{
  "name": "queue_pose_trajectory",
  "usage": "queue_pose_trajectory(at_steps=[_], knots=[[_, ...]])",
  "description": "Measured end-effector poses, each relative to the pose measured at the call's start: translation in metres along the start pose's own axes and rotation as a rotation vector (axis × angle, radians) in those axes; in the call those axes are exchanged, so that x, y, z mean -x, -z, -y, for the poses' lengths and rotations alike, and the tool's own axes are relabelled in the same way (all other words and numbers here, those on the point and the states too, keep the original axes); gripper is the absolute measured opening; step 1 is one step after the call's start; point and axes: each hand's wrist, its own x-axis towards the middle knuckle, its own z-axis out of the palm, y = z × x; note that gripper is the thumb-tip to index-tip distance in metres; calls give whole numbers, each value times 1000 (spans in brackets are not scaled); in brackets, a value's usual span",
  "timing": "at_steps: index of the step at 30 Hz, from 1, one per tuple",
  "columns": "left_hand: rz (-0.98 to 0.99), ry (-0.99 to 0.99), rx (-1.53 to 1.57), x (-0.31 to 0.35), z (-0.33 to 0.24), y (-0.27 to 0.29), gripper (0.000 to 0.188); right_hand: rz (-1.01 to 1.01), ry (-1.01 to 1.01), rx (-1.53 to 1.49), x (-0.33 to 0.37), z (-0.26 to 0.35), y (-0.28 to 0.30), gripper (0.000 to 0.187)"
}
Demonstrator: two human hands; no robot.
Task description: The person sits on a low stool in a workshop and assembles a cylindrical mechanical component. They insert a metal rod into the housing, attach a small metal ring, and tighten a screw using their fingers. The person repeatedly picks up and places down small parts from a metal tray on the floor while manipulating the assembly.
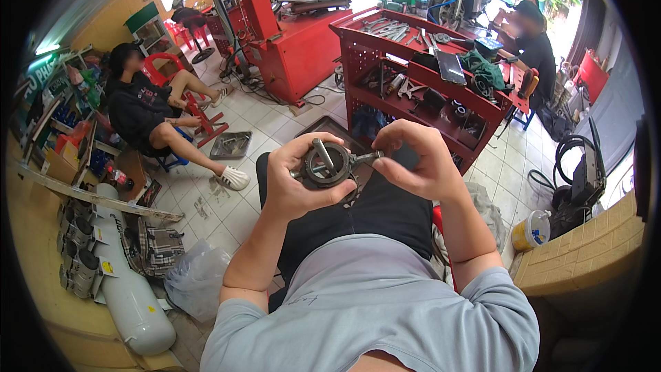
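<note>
My left hand (288,180) is wrapped round a dark metal ring-shaped part (337,175), held up above my lap. A shiny metal pin (322,154) stands slanted in the ring's opening. From the ring's right side a thin metal arm (362,158) sticks out. My right hand (421,164) has its thumb and fingertips closed on the free end of that arm. Some smaller pieces hang below the ring, partly hidden by my left thumb, and I cannot make them out.
Ahead stands a red tool cart (413,96) with wrenches (387,29) and a phone (451,67) on top. Trays (231,145) lie on the tiled floor. A seated person (141,103) is at left. A white cylinder (131,289) and plastic bag (198,279) lie lower left.
</note>
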Motion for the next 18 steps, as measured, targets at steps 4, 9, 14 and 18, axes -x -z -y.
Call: queue_pose_trajectory(at_steps=[4, 9, 14, 18], knots=[[5, 12, 6, 0, 0, 1, 53, 33, -24, -19, -1, -1, 3, 24], [4, -11, -16, -1, 1, 2, 53, 22, -37, -66, -3, 5, 1, 22], [-8, 4, 0, 0, 0, 1, 53, 76, -15, 94, 1, -3, 4, 21], [-5, -1, 0, 0, 2, 1, 53, 29, 2, -34, -3, 4, 2, 19]])
